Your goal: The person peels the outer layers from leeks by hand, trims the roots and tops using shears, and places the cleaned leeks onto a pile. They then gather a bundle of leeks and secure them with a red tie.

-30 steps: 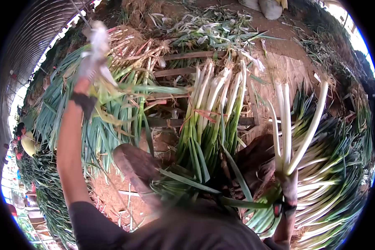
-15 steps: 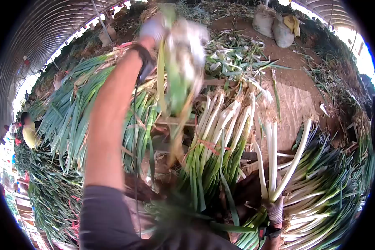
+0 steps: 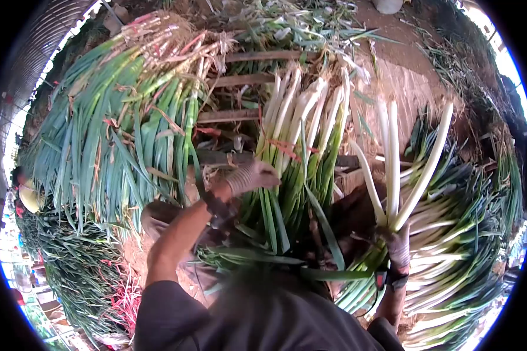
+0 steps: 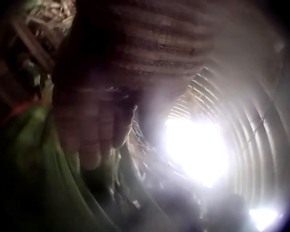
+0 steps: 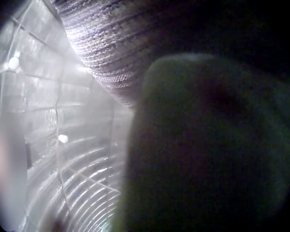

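Note:
My right hand, in a ribbed-cuff glove, grips three white-stemmed green onions at the front right, roots up and green leaves trailing below the fist. In the right wrist view the glove cuff shows beside a large dark shape. Nothing shows in my left hand, which hovers with loosely bent fingers at the left side of a bundle of green onions bound with red ties. In the left wrist view its fingers hang downward over green leaves.
A big heap of untrimmed green onions lies at the left. At the right, white-stemmed green onions are piled in a row. Wooden slats run behind the bundle. Leaf scraps litter the ground at the back.
My left hand swung from the far left across the middle with a blurred mass of leaves, then came back down beside the tied bundle, now without them. My right hand keeps its grip.

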Demonstrator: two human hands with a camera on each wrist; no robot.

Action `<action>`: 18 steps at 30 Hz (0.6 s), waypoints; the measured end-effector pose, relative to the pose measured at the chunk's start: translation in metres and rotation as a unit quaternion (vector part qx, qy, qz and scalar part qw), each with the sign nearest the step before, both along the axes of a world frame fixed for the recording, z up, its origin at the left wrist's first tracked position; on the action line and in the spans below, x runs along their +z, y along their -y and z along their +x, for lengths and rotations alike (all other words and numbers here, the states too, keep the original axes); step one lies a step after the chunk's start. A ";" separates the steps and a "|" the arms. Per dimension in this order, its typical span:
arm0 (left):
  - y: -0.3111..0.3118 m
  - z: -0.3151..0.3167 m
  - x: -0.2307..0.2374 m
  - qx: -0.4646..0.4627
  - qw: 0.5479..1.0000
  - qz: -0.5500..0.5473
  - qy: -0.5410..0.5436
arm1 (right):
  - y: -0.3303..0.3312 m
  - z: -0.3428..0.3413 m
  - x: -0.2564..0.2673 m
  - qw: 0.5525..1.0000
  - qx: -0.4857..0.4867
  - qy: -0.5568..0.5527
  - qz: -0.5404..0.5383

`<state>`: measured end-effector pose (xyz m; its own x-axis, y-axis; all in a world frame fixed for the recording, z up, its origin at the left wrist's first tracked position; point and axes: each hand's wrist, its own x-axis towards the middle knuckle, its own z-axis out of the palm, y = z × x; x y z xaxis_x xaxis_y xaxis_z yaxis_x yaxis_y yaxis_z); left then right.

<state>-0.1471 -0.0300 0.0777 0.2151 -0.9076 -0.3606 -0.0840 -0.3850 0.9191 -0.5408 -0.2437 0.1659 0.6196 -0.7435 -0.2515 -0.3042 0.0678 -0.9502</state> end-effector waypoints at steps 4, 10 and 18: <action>0.010 -0.047 0.022 0.071 0.996 0.011 -0.050 | -0.005 0.029 0.019 0.997 0.049 -0.010 -0.054; 0.050 -0.005 -0.005 0.209 0.836 0.065 0.503 | -0.024 0.043 0.036 0.997 0.046 0.033 -0.047; 0.061 0.081 -0.006 -0.019 0.818 0.144 0.556 | -0.028 0.030 0.030 0.998 0.037 -0.021 -0.054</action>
